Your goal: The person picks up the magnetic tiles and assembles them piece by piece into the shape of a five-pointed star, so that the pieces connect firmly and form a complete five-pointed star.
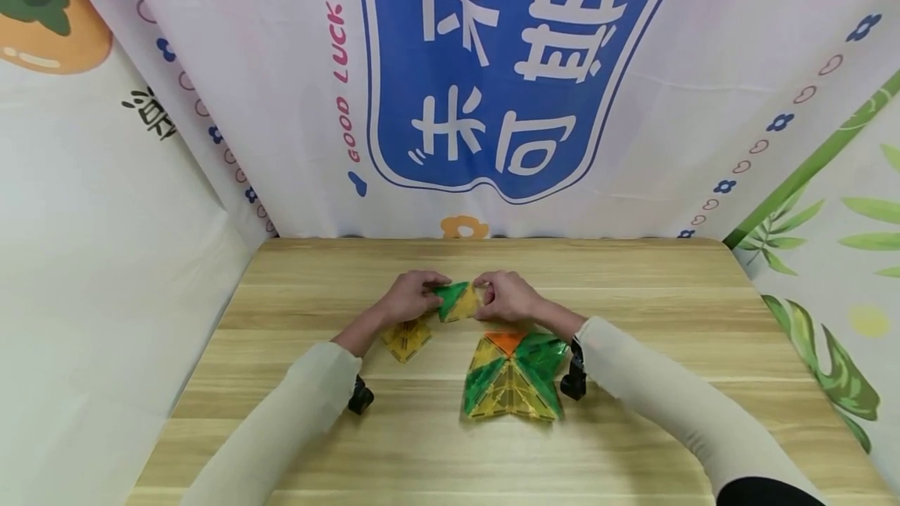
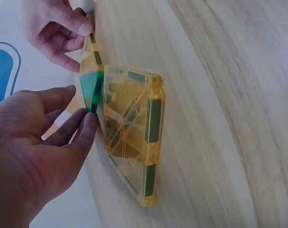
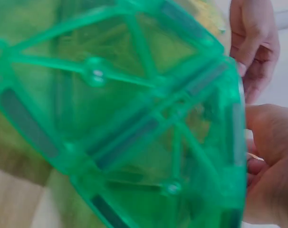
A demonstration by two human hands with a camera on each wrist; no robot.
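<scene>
In the head view my left hand pinches the edge of a green triangular magnetic tile. My right hand holds the yellow triangular magnetic tile joined to it. In the left wrist view the green tile has fingertips of my left hand at its lower end. My right hand grips the yellow tile's far end there. Beside them lies a yellow diamond of magnetic tiles, partly under my left wrist in the head view.
A raised build of green, yellow and orange magnetic tiles stands on the wooden table, near my right wrist. Its green tiles fill much of the right wrist view. A printed cloth hangs behind the table.
</scene>
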